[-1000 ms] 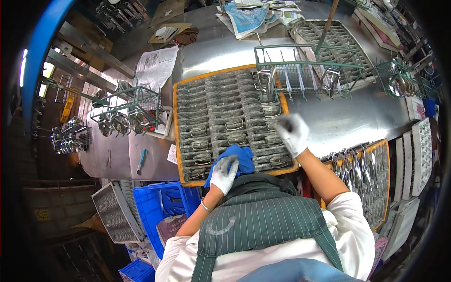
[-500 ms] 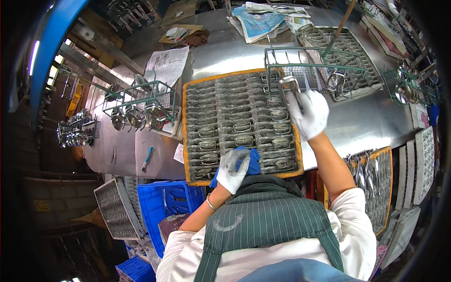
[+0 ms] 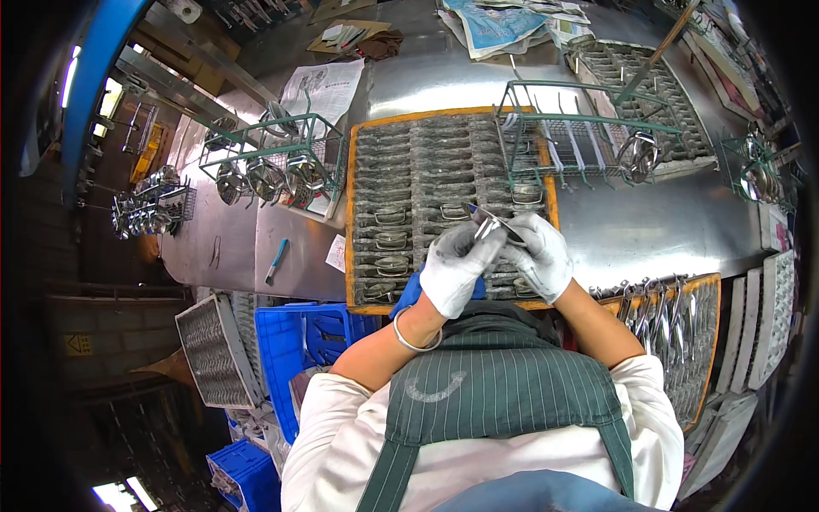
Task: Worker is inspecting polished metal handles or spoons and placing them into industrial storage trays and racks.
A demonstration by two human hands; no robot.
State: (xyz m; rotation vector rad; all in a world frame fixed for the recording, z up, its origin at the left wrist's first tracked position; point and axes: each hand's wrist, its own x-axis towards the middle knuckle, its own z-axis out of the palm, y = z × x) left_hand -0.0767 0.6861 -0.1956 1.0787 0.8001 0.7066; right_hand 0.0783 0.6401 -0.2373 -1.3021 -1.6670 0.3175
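Both gloved hands meet over the near part of a ridged grey tray [image 3: 431, 162] with an orange rim. Between them is a shiny metal piece [image 3: 488, 212] with a dark, curved face; its exact kind is unclear. My right hand [image 3: 539, 256] is closed around its right side. My left hand [image 3: 461, 266] pinches it from the left. A blue cloth [image 3: 412, 294] shows beneath and beside my left hand. Several oval metal pieces with wire loops, such as one metal piece [image 3: 392, 241], rest in the tray's rows.
Green wire baskets, one at left [image 3: 281, 141] and one at right [image 3: 597, 128], hold shiny metalware. Another ridged tray [image 3: 648, 72] lies far right. A blue crate [image 3: 281, 341] stands low at left. Metal utensils [image 3: 661, 320] hang on an orange-edged board at right.
My right hand has come back from the right wire basket toward the tray's near middle, carrying the metal piece. My left hand has lifted off the blue cloth to meet it.
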